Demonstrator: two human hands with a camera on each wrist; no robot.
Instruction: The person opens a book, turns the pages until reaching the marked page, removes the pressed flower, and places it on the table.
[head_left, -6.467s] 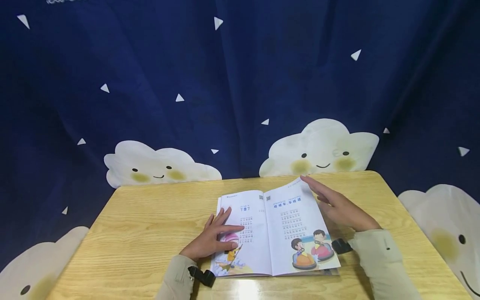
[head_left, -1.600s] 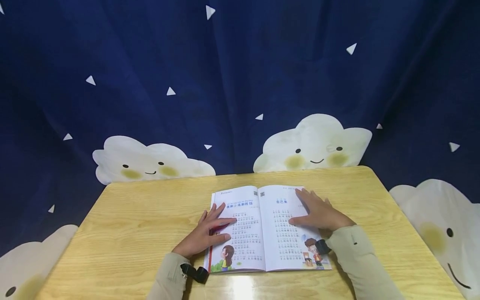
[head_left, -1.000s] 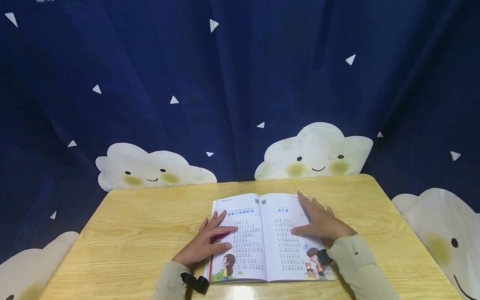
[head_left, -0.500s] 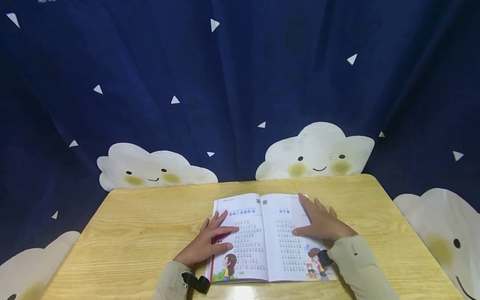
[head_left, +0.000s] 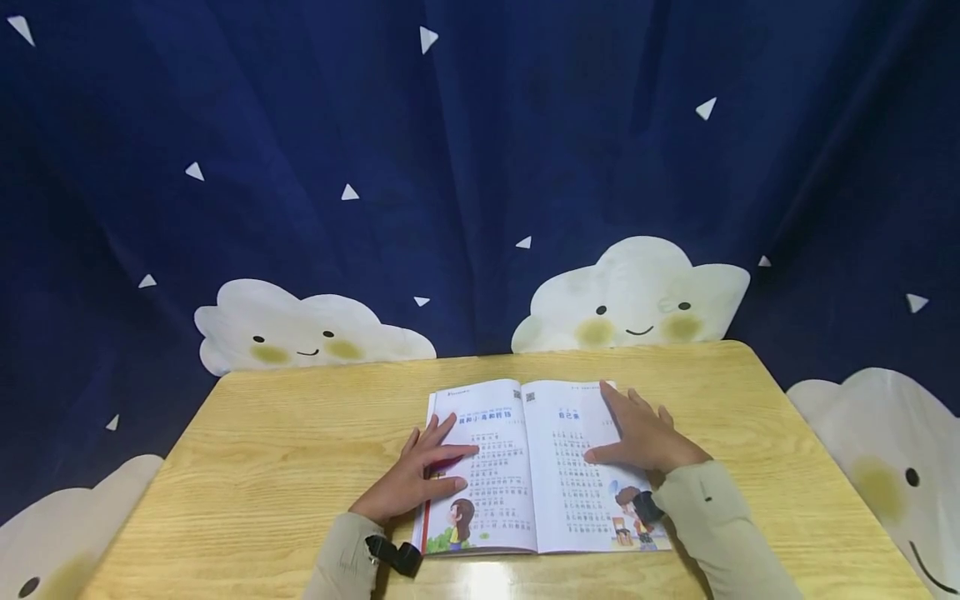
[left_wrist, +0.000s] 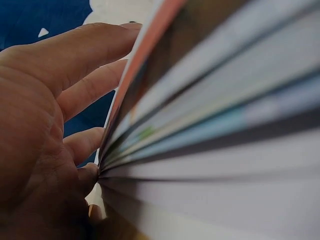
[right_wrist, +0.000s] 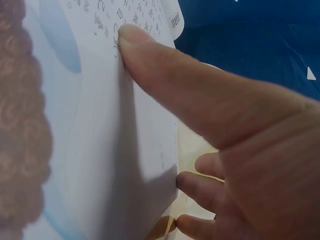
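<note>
An open picture book (head_left: 546,467) with printed verses and cartoon children lies on the table in the head view. My left hand (head_left: 416,475) rests spread across the outer part of its left page. Seen from the left wrist, those fingers lie at the outer edge of several fanned leaves (left_wrist: 225,150). On the right page, my right hand (head_left: 648,433) reaches from the outer edge, index finger near the top corner. The right wrist view shows its thumb (right_wrist: 170,82) straight on the printed page (right_wrist: 95,125), the other fingers at and beyond the page edge.
A light wooden table (head_left: 300,450) extends on both sides of the book. Behind it hangs a dark blue curtain (head_left: 480,150) with smiling white clouds (head_left: 637,283). Both forearms wear beige sleeves (head_left: 723,525) and small black wrist cameras (head_left: 393,554).
Several seconds ago my right hand was at the top corner of a raised right page; the book now shows a different spread. Over the last second both hands have stayed put.
</note>
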